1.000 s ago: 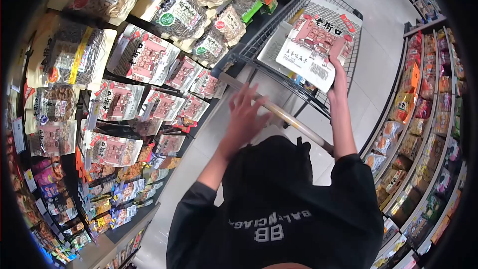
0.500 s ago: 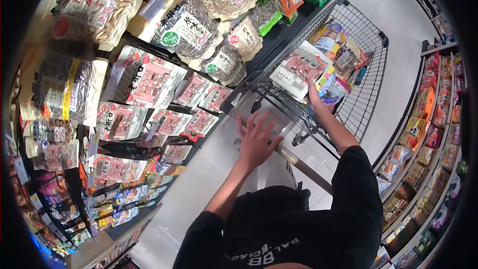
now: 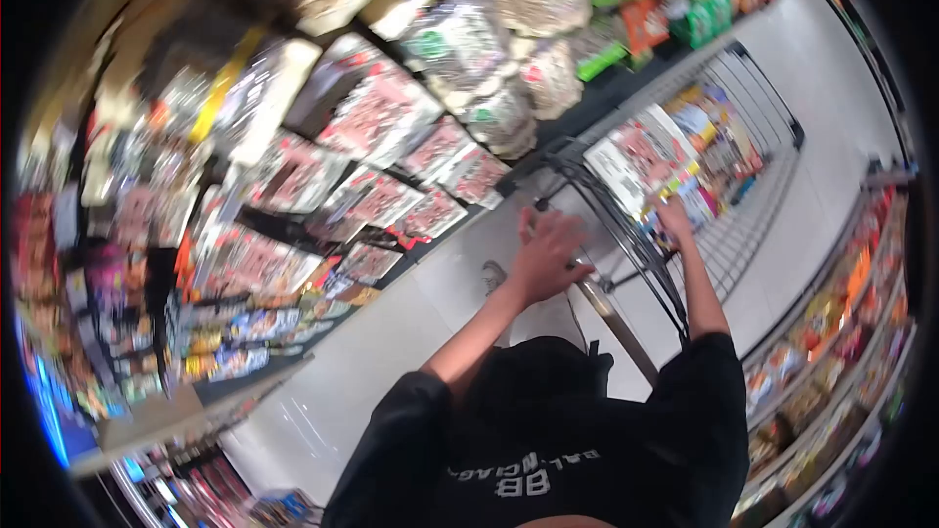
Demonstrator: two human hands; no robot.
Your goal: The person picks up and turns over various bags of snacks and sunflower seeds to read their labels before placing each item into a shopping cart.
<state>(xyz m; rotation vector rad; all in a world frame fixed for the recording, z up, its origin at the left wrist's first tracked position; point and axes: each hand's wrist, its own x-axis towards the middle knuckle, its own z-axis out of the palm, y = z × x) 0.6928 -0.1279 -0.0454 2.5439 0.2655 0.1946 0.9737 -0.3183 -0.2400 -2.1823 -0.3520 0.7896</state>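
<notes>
My right hand (image 3: pixel 673 223) reaches into the wire shopping cart (image 3: pixel 773 186), its fingers stretched out just below a white and pink food packet (image 3: pixel 641 158). That packet lies face up on the other goods. Over the cart's push bar (image 3: pixel 616 321) is my left hand (image 3: pixel 550 252), fingers apart and slightly blurred, with nothing in it. Beneath and beside the packet are several colourful snack bags (image 3: pixel 719 137).
On the left, a shelf holds rows of similar pink and white packets (image 3: pixel 377 112) and bags of seeds (image 3: pixel 455 34). Another snack shelf (image 3: pixel 841 332) curves along the right side. Pale floor tiles (image 3: pixel 323 420) run between them.
My right hand has let go of the packet and drawn back toward me. The packet now lies on the cart's goods. My left hand stays near the push bar; the view has shifted.
</notes>
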